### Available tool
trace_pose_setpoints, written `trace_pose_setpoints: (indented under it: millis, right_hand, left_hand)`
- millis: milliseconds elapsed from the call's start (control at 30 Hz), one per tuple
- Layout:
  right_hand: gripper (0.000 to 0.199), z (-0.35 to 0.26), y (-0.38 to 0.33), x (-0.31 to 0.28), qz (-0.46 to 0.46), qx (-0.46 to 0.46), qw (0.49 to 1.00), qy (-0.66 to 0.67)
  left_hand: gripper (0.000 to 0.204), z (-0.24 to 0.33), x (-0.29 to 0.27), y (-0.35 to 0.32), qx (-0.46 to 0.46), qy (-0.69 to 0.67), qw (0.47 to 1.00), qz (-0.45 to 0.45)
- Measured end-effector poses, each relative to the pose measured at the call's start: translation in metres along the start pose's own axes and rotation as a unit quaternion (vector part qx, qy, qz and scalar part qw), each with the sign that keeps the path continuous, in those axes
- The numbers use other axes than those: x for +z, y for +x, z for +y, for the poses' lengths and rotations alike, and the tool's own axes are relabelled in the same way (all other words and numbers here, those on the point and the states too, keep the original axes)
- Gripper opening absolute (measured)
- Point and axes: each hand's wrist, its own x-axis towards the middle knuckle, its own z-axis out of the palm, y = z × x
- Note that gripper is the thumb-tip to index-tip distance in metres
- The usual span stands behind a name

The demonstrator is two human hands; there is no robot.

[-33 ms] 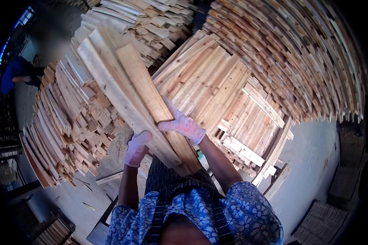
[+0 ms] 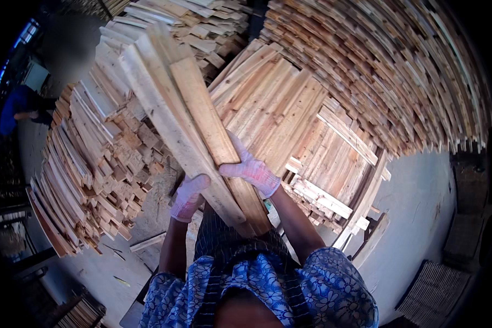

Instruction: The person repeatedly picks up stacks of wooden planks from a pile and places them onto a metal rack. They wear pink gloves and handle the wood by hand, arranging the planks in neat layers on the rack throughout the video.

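Note:
Several pale wooden boards (image 2: 172,131) lie bunched together in front of my body, slanting from far left to near my waist. My left hand (image 2: 188,198), in a whitish-pink knit glove, is closed on the left edge of the bunch with its thumb on top. A browner board (image 2: 205,112) forms the right side of the bunch. My right hand (image 2: 251,172), gloved alike, grips that edge, thumb across the top and fingers partly hidden beneath. The near ends of the boards overlap unevenly by my dark striped apron (image 2: 218,243).
A stack of loose boards (image 2: 115,169) stands at left, another pile (image 2: 213,41) behind. Ahead to the right is a neat layer of planks (image 2: 279,104) with crosswise strips. A tall board stack (image 2: 382,71) rises at far right. A person in blue (image 2: 22,109) is at far left.
The far ends of the held boards have swung a little to the right, and both hands have shifted slightly right with them. The grip looks the same.

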Motion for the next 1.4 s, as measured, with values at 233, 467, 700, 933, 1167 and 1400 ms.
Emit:
trace_pose_setpoints:
  millis: [233, 467, 700, 933, 1167, 1400]
  right_hand:
    - [0.109, 0.065, -0.22, -0.138, 0.351, 0.032, 0.92, 0.171]
    - [0.095, 0.128, -0.313, -0.273, 0.553, 0.226, 0.789, -0.142]
    - [0.063, 0.139, -0.332, -0.276, 0.56, 0.343, 0.608, -0.447]
    - [0.068, 0.159, -0.375, -0.311, 0.547, 0.208, 0.728, -0.356]
    - [0.073, 0.103, -0.244, -0.239, 0.577, 0.124, 0.672, -0.448]
    - [0.088, 0.134, -0.147, -0.223, 0.435, 0.474, 0.555, -0.527]
  left_hand:
    - [0.114, -0.16, 0.187, 0.06, -0.112, 0.049, 0.966, -0.226]
    - [0.102, -0.295, 0.33, 0.116, -0.096, 0.401, 0.876, -0.248]
    - [0.105, -0.252, 0.297, 0.115, -0.055, 0.531, 0.826, -0.179]
    - [0.089, -0.179, 0.286, 0.147, 0.098, 0.714, 0.688, -0.085]
    - [0.067, -0.188, 0.253, 0.17, 0.381, 0.836, 0.392, -0.044]
    - [0.064, -0.183, 0.261, 0.193, 0.358, 0.827, 0.431, -0.045]
